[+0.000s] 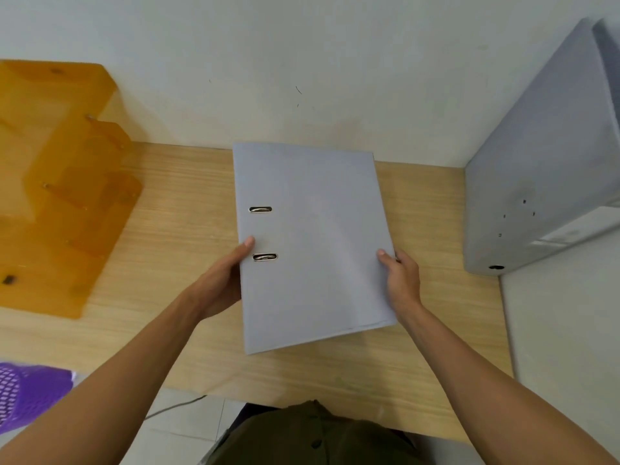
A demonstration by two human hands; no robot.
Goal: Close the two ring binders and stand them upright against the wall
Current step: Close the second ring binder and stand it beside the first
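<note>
Unlabelled grey binder (312, 243), 2 hands

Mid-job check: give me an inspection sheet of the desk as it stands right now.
Surface: wooden desk, light grain, set against a white wall.
Job's things: grey ring binder, closed, in the middle; second grey binder, closed, upright at the right.
Clutter: orange tiered file rack at the left.
Grippers: left hand grips the middle binder's spine edge; right hand grips its opening edge.
Cables: one grey cable on the floor below the desk.
Surroundings: purple mesh object, lower left.
</note>
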